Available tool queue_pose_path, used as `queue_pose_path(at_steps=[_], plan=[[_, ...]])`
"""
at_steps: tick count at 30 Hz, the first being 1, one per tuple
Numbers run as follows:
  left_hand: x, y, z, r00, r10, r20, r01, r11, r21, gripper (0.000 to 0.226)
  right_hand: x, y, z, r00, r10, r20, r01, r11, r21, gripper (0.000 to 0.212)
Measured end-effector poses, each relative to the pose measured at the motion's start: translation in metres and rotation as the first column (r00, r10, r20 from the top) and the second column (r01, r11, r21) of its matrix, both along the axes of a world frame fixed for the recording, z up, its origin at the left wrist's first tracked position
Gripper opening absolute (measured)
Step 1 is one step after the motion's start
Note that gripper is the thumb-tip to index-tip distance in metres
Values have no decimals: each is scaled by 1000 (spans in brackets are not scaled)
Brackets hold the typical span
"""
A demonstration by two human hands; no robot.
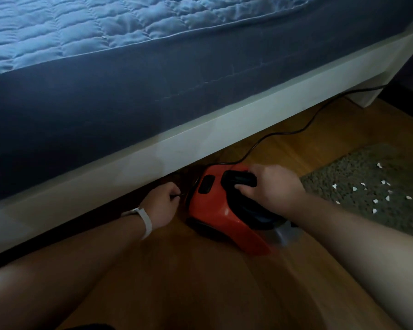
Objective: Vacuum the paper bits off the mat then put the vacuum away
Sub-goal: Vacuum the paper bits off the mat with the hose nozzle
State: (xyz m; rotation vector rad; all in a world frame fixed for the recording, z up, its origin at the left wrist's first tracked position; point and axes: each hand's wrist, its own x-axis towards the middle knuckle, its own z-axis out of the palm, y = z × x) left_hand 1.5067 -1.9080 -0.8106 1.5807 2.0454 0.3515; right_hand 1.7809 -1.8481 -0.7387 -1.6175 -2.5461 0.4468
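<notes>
Right hand (270,186) wrapped around black handle of red vacuum (215,206) on floor. Left hand (161,202) curled, seemingly pinching black cord (284,134) beside it.

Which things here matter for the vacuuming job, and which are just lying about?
For the job: vacuum, cord, mat, paper bits, right hand gripping the vacuum's handle, left hand holding the cord.
Just there: bed, floor, wristband.

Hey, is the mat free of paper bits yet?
No, white paper bits lie scattered on the grey mat, while the right hand grips the red vacuum off the mat, beside the bed.
</notes>
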Motion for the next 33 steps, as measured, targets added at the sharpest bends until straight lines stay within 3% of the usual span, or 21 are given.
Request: queue_pose_path(at_steps=[5,8,12,20,25,33], plan=[[8,5,-2,996,-50,76,40,991,126,23,2,-1,-2,1000,-1,22,0,1000,30,36],[20,4,6,965,-261,24,250,946,206,35,3,-1,-3,1000,14,18,-14,999,30,37],[40,3,11,907,-418,-51,421,895,148,61,3,1,-4,1000,9,8,-9,999,36,37],[31,7,6,918,-388,-83,394,915,85,77,-15,12,-10,999,-4,-35,6,999,51,36],[27,14,2,918,-381,-106,392,912,120,76,-20,13,-14,1000,18,22,-21,990,136,38],[21,25,-1,912,-383,-150,402,905,137,68,-23,19,-27,995,27,-96,-1,966,260,37]])
